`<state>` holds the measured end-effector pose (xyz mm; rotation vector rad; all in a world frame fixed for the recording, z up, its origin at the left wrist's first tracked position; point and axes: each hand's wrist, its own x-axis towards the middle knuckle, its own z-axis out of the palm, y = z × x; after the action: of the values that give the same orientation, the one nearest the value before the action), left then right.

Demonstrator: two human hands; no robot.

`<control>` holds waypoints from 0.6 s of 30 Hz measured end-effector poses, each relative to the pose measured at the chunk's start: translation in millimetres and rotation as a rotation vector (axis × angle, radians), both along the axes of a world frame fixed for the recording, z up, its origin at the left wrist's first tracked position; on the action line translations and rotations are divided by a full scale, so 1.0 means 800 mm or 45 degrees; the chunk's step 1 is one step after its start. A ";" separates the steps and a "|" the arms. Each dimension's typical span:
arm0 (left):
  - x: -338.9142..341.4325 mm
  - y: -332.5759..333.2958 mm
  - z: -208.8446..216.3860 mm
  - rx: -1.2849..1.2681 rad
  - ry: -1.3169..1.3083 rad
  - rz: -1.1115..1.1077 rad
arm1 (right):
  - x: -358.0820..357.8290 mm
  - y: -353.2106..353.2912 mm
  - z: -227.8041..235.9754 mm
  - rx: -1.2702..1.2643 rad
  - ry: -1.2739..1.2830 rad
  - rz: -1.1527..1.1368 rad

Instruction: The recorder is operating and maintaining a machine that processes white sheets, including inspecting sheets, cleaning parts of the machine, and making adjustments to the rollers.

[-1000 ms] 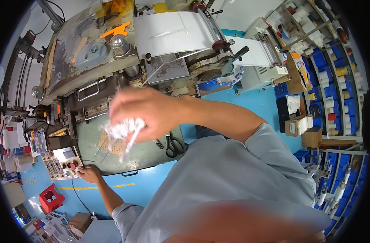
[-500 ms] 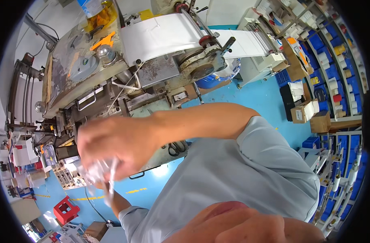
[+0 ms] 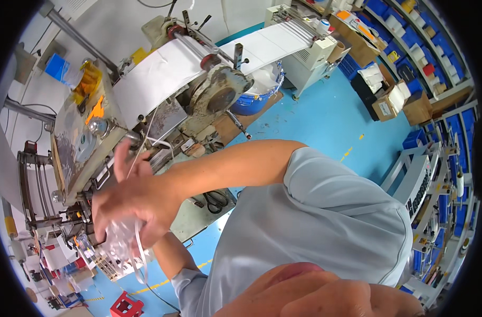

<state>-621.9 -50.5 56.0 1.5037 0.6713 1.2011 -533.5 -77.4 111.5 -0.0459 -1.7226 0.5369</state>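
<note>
My right hand (image 3: 138, 203) reaches across from the right, its fingers closed round a crumpled bundle of clear plastic film (image 3: 119, 240). A narrow white strip (image 3: 141, 256) hangs in a loop from that bundle. Beyond the right wrist my left hand (image 3: 131, 164) shows in part, fingers apart, close to the machine's edge; its palm is hidden behind the right hand. A thin white strand (image 3: 149, 128) runs from the machine down past the left fingers; whether they touch it I cannot tell. A wide white web (image 3: 159, 74) lies over the rollers of the worn press-like machine (image 3: 209, 98).
An orange tool (image 3: 95, 110) and a bottle of amber liquid (image 3: 87, 79) stand on the machine's top. Black-handled scissors (image 3: 215, 201) rest on the lower plate. A blue bin (image 3: 251, 103), a red stool (image 3: 127, 305) and shelves with blue bins (image 3: 426, 45) stand around.
The view has turned, so the machine appears farther left. My left fingers now show beyond the right wrist, where they were hidden before. The right hand still grips the clear film.
</note>
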 end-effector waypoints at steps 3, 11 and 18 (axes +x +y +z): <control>-0.015 0.032 -0.014 0.219 0.102 -0.269 | 0.052 -0.003 0.002 -0.003 0.128 -0.113; 0.055 0.039 0.030 -0.091 0.134 0.077 | 0.166 0.021 -0.052 -0.255 0.314 -0.481; 0.118 0.025 0.067 -0.188 -0.018 -0.033 | 0.230 0.051 -0.080 -0.261 0.230 -0.635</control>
<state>-527.8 -30.5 109.2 1.3760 0.7134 1.1176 -349.5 -36.9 47.4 -0.5430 -1.4059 0.3300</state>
